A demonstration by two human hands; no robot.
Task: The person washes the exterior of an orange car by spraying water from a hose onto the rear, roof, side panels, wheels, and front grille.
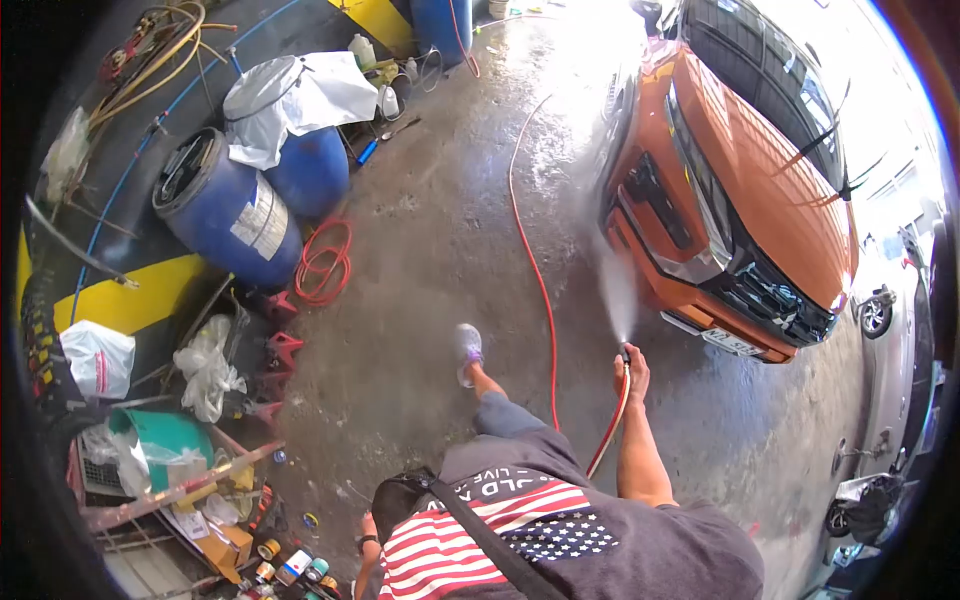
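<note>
My right hand is closed around a small spray nozzle on the end of a red hose. A fan of white spray leaves the nozzle toward the front corner and side of an orange car. The hand is a short way from the bumper, not touching it. My left hand hangs low beside my body, partly hidden, near the clutter at the lower left; its fingers cannot be made out.
Blue drums, one under a white sheet, stand at the left by a coiled red hose. A green tub and cans are lower left. The red hose crosses the wet floor. A grey car is at right.
</note>
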